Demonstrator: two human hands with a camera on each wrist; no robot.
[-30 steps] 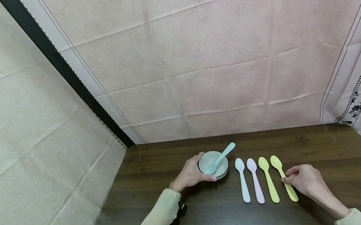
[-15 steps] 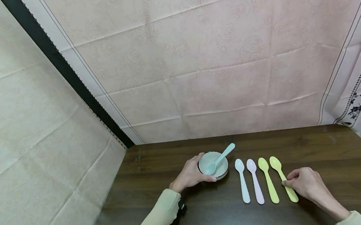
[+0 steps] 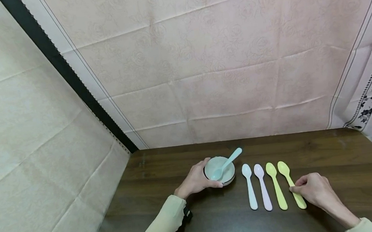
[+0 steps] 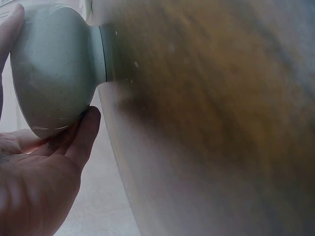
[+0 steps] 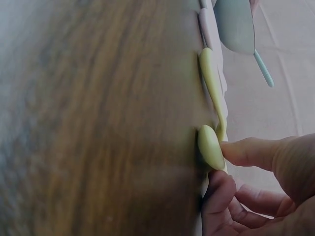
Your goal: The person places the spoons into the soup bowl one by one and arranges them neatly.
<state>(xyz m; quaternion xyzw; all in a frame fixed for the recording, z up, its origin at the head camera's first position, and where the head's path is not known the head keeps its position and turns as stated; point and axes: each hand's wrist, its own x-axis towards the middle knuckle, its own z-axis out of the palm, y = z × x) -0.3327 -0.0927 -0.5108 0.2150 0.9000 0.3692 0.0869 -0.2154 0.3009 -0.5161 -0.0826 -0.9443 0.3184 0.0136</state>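
Roughly near-far: rightmost yel. spoon [image 3: 289, 179], scoop end [image 3: 283, 167] far, slightly L; R hand [image 3: 315, 190] pinching it, L hand [image 3: 197, 178] gripping bowl [image 4: 54, 64].

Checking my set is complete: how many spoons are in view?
5: a teal spoon in the round pale-green bowl; right of it on the brown wooden table, a pale-blue spoon, a lilac spoon and two yellow-green spoons.

Head view: left hand [image 3: 197, 179] hides the left side of the bowl [image 3: 228, 172]; right hand [image 3: 317, 190] covers part of the rightmost yellow spoon [image 3: 283, 168]'s handle. Left sleeve [image 3: 162, 222] and right sleeve [image 3: 363, 226] cut by bottom edge. Dark wristband thing [image 3: 187, 214] too small to ID. Left wrist: bowl's inside hidden, tabletop [image 4: 221, 123] blurred. Right wrist: bowl clipped at top, tabletop blurred too.
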